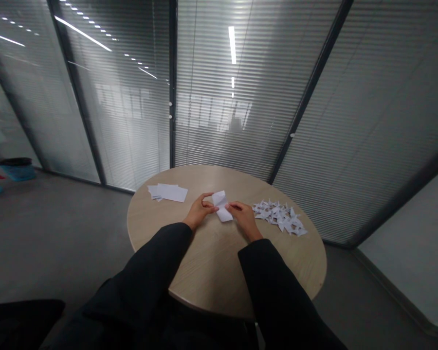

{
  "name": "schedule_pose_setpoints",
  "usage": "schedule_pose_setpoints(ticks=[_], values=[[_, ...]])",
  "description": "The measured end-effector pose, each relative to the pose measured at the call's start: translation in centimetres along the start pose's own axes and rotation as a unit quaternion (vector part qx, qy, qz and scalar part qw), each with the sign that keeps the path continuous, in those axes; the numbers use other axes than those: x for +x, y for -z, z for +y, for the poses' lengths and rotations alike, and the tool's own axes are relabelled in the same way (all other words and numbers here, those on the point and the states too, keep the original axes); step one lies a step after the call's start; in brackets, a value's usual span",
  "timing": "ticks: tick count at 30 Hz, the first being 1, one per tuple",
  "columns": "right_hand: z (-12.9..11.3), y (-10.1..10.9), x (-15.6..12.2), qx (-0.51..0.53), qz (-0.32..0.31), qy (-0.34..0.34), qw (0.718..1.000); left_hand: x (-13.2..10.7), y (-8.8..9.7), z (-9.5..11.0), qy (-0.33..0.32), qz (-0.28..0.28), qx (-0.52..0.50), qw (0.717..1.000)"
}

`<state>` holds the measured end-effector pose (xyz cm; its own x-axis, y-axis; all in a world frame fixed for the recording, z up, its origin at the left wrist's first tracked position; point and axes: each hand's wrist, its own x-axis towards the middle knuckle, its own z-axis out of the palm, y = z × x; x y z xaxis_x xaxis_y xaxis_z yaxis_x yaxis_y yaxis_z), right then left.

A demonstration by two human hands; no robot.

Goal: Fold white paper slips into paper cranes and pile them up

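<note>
A small white sheet of paper (222,206), partly folded, lies on the round wooden table (211,262) between my two hands. My left hand (199,210) pinches its left edge with thumb and fingers. On the other side, my right hand (243,216) pinches the right edge, fingers curled on the sheet. Both arms wear black sleeves.
A stack of flat white sheets (168,192) lies at the table's far left. A pile of several folded white paper figures (280,216) sits to the right of my right hand. Glass walls with blinds stand behind the table. Coloured bins (14,168) rest on the floor, far left.
</note>
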<state>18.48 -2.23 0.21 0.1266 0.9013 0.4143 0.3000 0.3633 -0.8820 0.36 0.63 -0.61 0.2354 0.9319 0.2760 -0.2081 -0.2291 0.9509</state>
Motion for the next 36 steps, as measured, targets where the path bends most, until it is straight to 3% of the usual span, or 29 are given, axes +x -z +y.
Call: schedule_pose_setpoints(ticks=[8,15,21,36], values=[[-0.17,0.0,-0.1,0.004,-0.014,0.005,1.0,0.1,0.03,-0.16,0.021,0.011,-0.009,1.0],[0.33,-0.08,-0.02,-0.012,-0.022,0.001,1.0,-0.21,-0.2,0.14,0.043,-0.04,-0.062,0.996],[-0.12,0.02,-0.13,-0.029,-0.032,0.01,0.999,-0.1,-0.3,0.24,0.056,-0.001,-0.059,0.997],[0.07,0.03,-0.05,-0.022,-0.041,0.004,0.999,-0.37,-0.32,0.79,0.049,0.006,-0.07,0.996]])
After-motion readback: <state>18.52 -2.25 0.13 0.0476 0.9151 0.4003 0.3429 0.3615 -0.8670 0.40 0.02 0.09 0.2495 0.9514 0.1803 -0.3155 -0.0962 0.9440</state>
